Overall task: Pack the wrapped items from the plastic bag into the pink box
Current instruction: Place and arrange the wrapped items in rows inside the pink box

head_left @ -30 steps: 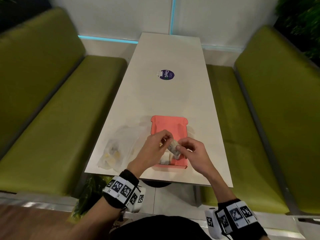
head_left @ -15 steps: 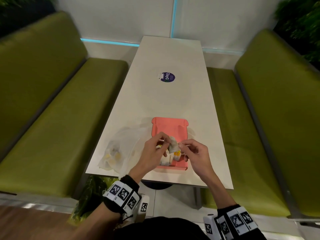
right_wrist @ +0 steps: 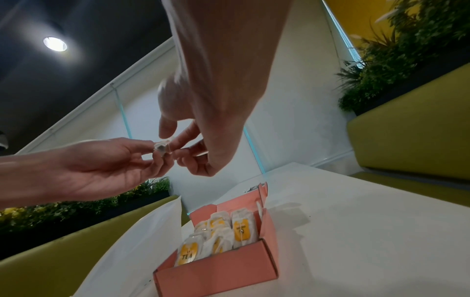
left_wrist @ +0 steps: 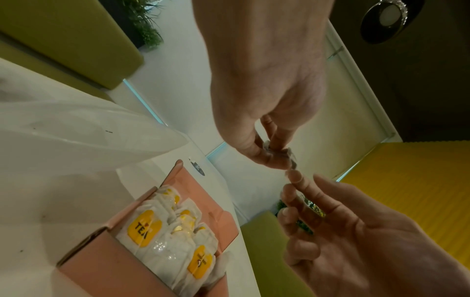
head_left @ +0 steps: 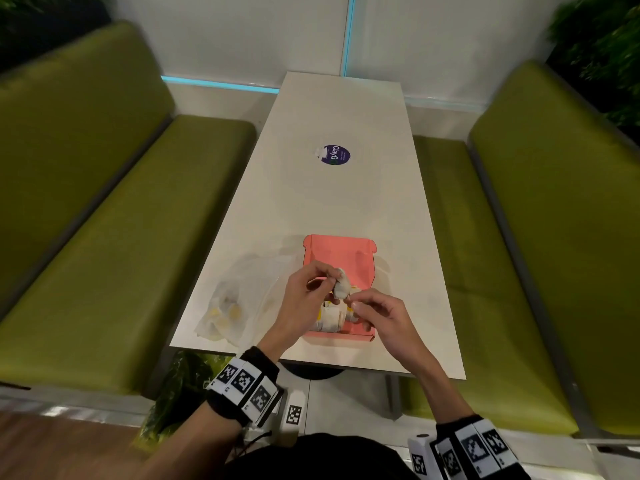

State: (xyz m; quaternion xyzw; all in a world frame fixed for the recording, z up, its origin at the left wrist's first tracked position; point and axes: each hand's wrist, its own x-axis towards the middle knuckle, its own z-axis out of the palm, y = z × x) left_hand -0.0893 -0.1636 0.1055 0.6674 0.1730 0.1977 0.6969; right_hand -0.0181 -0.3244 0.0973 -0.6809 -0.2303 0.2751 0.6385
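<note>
I am pinching a light, crinkly wrapped item in my left hand, right hand nipping its end, directly above the pink box below my grip.

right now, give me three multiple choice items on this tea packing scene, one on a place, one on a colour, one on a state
1. Where does the plastic bag lie relative to the pink box?
A. on the person's left of it
B. inside it
C. on the bench

2. What colour are the labels on the wrapped tea bags in the box?
A. blue
B. yellow
C. red

3. What is the left hand doing?
A. lying flat on the table
B. reaching into the bag
C. pinching a wrapped tea bag above the box

Key: 1 A, the bag lies on the table left of the box. 2 B, yellow labels show in both wrist views. 3 C, its fingertips pinch the item, the right hand at it too.
</note>
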